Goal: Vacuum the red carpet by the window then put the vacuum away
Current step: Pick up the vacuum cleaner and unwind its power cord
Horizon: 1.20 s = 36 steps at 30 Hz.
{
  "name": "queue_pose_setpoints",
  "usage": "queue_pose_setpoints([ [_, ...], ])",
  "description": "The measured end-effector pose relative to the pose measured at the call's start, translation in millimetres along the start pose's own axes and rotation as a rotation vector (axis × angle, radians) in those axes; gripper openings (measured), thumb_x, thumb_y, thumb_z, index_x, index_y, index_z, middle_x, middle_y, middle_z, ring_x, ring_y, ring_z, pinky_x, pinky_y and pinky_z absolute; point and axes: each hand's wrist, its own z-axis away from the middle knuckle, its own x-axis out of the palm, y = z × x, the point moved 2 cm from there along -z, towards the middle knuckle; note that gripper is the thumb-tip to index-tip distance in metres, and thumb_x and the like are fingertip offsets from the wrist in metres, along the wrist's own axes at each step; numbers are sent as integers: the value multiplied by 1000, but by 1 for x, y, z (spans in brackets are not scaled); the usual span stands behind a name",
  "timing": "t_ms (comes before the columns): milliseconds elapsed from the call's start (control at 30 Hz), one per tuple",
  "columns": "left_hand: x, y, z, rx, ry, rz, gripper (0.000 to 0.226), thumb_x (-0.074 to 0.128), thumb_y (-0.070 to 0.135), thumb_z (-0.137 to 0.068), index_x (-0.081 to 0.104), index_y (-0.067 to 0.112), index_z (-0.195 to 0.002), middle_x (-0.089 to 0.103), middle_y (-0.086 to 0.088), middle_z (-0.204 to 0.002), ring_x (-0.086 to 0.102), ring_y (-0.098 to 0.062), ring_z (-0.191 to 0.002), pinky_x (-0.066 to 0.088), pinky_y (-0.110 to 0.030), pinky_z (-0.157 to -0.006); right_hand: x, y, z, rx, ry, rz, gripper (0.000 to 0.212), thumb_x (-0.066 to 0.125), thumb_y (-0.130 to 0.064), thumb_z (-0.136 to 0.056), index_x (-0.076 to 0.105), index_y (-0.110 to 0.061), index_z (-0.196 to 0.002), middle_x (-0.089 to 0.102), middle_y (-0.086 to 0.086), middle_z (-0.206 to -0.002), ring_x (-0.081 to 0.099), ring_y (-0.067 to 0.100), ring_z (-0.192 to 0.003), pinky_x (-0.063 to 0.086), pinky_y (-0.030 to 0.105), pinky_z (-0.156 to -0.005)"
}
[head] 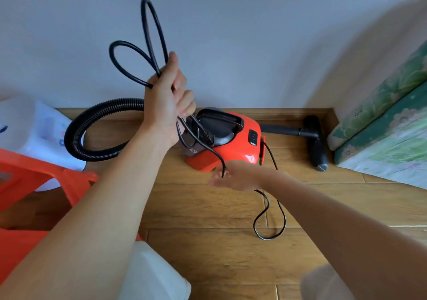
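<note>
The red vacuum [231, 142], with its ribbed black hose [92, 119], is sitting on the wooden floor [219, 253] against the pale wall. My left hand [166, 101] is gripping loops of its black cord [147, 45] above it. The cord is running across my right hand [235, 176]. Its fingers are blurring, so I cannot tell whether they are closing. The frame's left edge is cutting off a red stool [34, 172].

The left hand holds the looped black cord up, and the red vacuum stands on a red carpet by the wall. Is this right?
Not quite. The head view shows the red vacuum on the wooden floor by the wall, not on a red carpet. The left hand does hold the looped black cord up.
</note>
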Motion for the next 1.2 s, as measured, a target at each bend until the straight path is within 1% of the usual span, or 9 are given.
queue_pose_setpoints([
  [100,-15,15,-2,48,78,-10,51,46,42,-104,32,21,-59,21,5,-48,12,-11,-38,11,-24,-39,0,17,-1,119,-54,163,51,45,-49,-104,75,-13,-82,70,-5,-80,62,12,-74,45,30,-72],
  [233,-45,19,-9,126,170,-254,53,54,34,-102,33,22,-55,23,6,-50,13,-11,-41,11,-22,-43,-14,43,3,333,-31,222,49,45,-51,-103,63,-8,-92,72,6,-72,65,13,-60,45,27,-61],
  [400,-47,-16,-9,206,-55,-967,51,58,39,-99,49,8,-59,41,3,-49,38,-8,-44,31,-27,-48,-48,27,6,311,234,-31,36,56,-32,-99,51,-9,-72,39,1,-55,42,17,-45,30,27,-49],
  [533,-29,-41,1,88,-361,-1146,41,61,49,-91,66,11,-75,65,4,-63,62,-9,-63,51,-34,-70,-51,6,9,245,232,-653,16,57,-17,-100,55,-5,-90,45,6,-63,55,21,-52,58,37,-60],
  [667,-23,-55,5,-13,-434,-1085,9,64,39,-94,67,31,-98,69,13,-97,65,0,-89,52,-32,-85,-60,-21,21,26,279,-1112,15,44,-12,-106,55,-4,-99,52,10,-71,65,29,-62,60,44,-67],
  [833,-20,-59,2,-162,-254,-740,45,53,52,-98,74,13,-103,76,-8,-95,72,-20,-85,58,-40,-80,-62,-44,31,-198,646,-547,23,39,-20,-109,53,-4,-100,56,4,-63,64,27,-52,57,41,-53],
  [967,-8,-60,8,-239,-270,-529,40,49,53,-98,74,27,-82,73,-4,-78,66,-23,-67,46,-31,-55,-56,-51,37,-342,705,-296,24,39,-28,-109,49,-9,-98,60,-1,-66,64,18,-53,53,36,-56],
  [1100,-12,-70,-1,-79,-174,-740,36,58,53,-95,65,22,-79,65,6,-68,63,-18,-65,48,-35,-62,-60,-50,40,-361,838,-219,24,40,-31,-109,48,-13,-96,57,4,-60,57,21,-51,48,48,-57],
  [1200,-15,-70,-5,55,33,-840,42,77,43,-84,52,16,-105,65,7,-89,66,-9,-85,51,-25,-74,-61,-52,45,-400,853,-228,30,39,-34,-108,50,-8,-97,53,13,-58,51,31,-51,45,52,-55],
])
